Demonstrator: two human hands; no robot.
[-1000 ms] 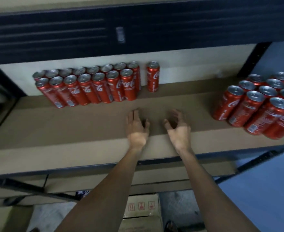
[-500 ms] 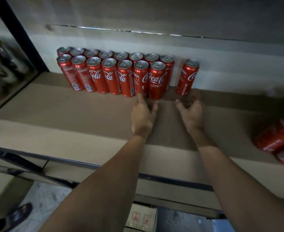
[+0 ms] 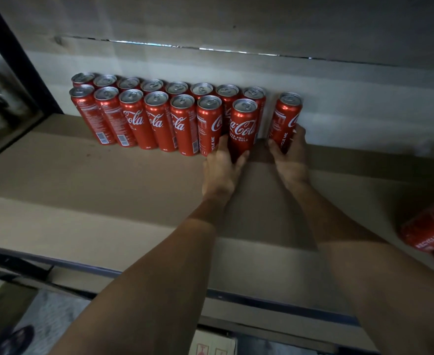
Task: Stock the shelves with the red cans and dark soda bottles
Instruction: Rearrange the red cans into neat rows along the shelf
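Head view: wrapping left hand [image 3: 219,172] fingers round the front row's red metal end can [image 3: 243,124]. Curling right hand [image 3: 291,160] fingers round a lone red metal can [image 3: 285,116] on the brown cardboard shelf [image 3: 82,190].

Right-edge cans [image 3: 427,233], cropped and blurred
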